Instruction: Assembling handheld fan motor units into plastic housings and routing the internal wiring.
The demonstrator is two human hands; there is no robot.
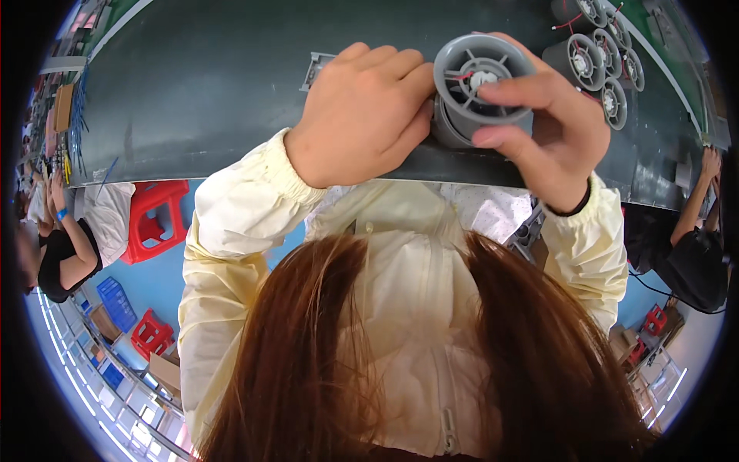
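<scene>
Over the near edge of the dark table is a grey round fan housing (471,112), its open end tilted up toward me. Spokes, a white piece (483,79) and a short red wire show inside its ring. My right hand (566,115) is closed round its right side, one fingertip over the rim by the white piece. My left hand (366,115) is closed against its left side, knuckles up; its fingertips are partly hidden. Below the ring a grey cylindrical part shows; I cannot tell whether it is separate. A grey metal piece (314,71) pokes out behind my left hand.
Several similar grey housings (581,61) with red wires stand at the table's far right. People work at the left (69,231) and right (693,231). Red stools (154,219), a blue crate (117,304) and cardboard boxes (163,373) are on the floor.
</scene>
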